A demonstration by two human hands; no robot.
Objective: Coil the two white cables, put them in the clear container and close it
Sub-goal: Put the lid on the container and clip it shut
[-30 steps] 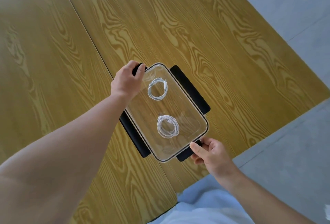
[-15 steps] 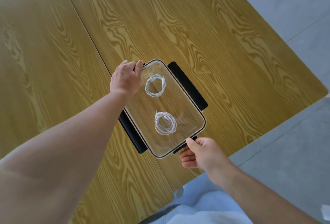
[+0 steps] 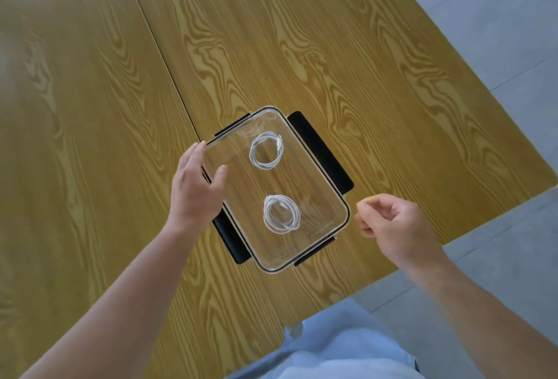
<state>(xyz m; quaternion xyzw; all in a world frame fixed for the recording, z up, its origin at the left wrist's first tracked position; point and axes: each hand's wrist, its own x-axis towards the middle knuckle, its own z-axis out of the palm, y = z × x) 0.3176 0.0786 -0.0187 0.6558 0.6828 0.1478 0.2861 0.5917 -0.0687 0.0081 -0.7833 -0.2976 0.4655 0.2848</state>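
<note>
Wood-grain tabletop point(image 3: 90, 106) is seen filling most of the view, with grey floor point(image 3: 498, 16) shown at two o'clock. At nine o'clock of the clear container point(image 3: 320, 227), the left hand point(image 3: 196, 188) is held with fingers relaxed and spread over the long-side rim, nothing being gripped; contact with the lid cannot be told. Inside the lidded container two coiled white cables are laid well apart: the far cable point(image 3: 266, 151) at twelve o'clock, the near cable point(image 3: 281, 214) at six. Black latches point(image 3: 320, 149) are seen sticking out along both long sides. At three o'clock, just beside the container's corner, the right hand point(image 3: 395, 224) is held loosely curled, with nothing pinched.
</note>
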